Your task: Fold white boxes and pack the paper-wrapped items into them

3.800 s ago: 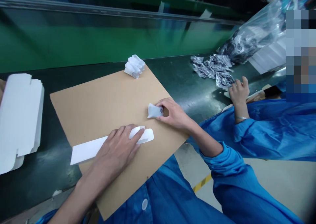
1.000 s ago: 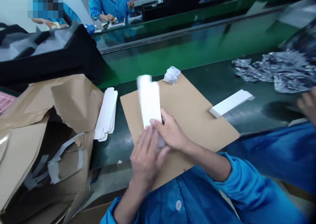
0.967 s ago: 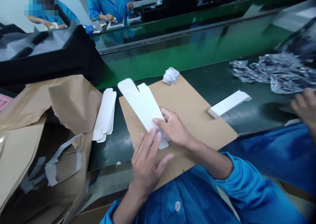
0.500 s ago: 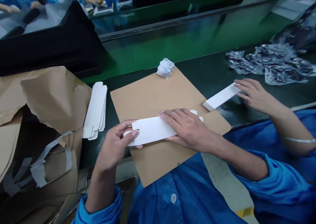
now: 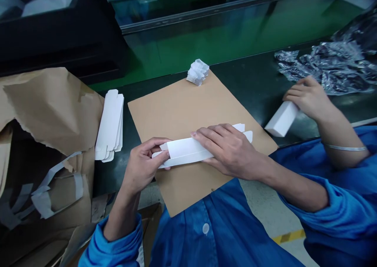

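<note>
A long white carton [image 5: 185, 151] lies lengthwise on a brown cardboard sheet [image 5: 182, 106], part-way erected with its end flaps loose. My left hand [image 5: 144, 165] pinches the flaps at its left end. My right hand [image 5: 228, 149] lies over its middle and right part, fingers curled round it. A small bundle of folded white papers [image 5: 197, 71] sits at the sheet's far edge. To the left a stack of flat white carton blanks [image 5: 110, 123] rests on the dark belt.
A co-worker's hand [image 5: 309, 98] at right, with a bracelet on its wrist, grips a closed white carton [image 5: 281, 119]. Crinkled silver foil pouches [image 5: 326, 64] lie at the far right. Torn brown wrapping paper [image 5: 50, 106] fills the left side. A green conveyor wall [image 5: 206, 43] runs behind.
I have laid the carton down across the sheet and taken its left end flaps in my left hand. The co-worker has picked up the finished carton. The view tilted down.
</note>
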Demonstrator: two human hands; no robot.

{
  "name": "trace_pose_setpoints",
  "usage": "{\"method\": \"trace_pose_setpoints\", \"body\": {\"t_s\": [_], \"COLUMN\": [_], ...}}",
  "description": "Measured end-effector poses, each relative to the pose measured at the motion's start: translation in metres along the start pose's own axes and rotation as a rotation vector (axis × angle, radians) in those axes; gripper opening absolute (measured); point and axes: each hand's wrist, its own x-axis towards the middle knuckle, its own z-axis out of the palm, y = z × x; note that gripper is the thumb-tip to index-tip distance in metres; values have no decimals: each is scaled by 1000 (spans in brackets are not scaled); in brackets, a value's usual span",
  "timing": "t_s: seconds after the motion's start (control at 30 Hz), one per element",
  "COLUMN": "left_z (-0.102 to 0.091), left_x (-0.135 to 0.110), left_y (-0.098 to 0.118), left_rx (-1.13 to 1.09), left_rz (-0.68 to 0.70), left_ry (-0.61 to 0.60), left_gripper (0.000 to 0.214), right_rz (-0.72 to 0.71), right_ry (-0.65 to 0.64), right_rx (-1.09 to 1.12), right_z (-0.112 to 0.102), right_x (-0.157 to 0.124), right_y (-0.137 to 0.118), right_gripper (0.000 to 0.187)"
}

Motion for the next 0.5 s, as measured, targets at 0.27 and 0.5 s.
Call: {"method": "trace_pose_setpoints", "body": {"t_s": [0.27, 0.5], "left_z": [-7, 35], "left_x": [11, -12], "left_y": [-10, -10], "left_rx": [162, -47], "left_rz": [89, 497], "left_ry": [190, 335], "left_gripper": [7, 66], "right_rz": [26, 473], "right_ry": [-21, 279], "right_rx": [-196, -265], "right_z": [4, 19], "right_x": [4, 13], "right_y": [-10, -9], "right_gripper": [35, 48]}}
